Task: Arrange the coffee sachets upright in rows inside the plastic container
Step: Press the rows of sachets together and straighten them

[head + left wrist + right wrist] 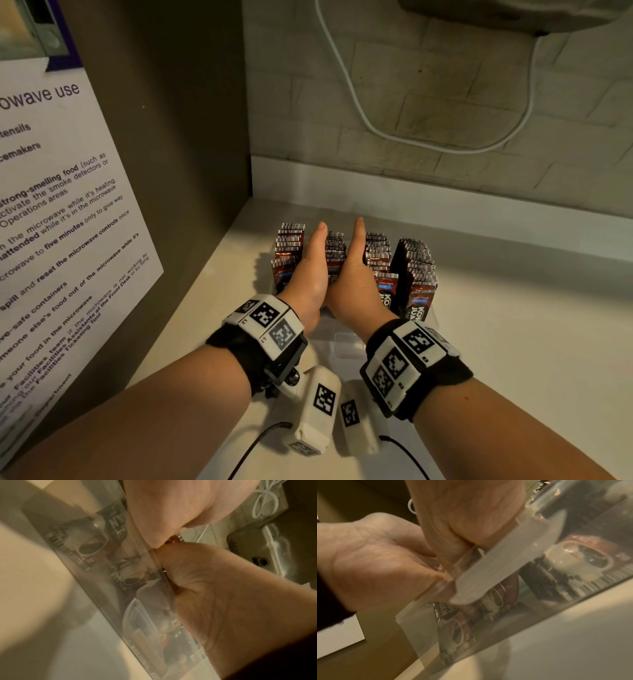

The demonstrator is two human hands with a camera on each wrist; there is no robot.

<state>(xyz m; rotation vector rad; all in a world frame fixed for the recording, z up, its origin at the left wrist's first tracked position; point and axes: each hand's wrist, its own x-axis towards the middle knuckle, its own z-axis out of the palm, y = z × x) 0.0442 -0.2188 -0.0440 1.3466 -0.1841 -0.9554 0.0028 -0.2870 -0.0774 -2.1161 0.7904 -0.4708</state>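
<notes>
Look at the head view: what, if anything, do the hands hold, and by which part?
Nothing is gripped: left hand and right hand, fingers straight, flank one row of sachets.

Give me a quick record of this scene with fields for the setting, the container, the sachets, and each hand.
setting: pale countertop in a corner, tiled wall behind
container: clear plastic container on the counter
sachets: coffee sachets upright in four rows
left hand: flat, fingers straight, against one side of the second row from the left
right hand: flat, fingers straight, against that row's other side
</notes>
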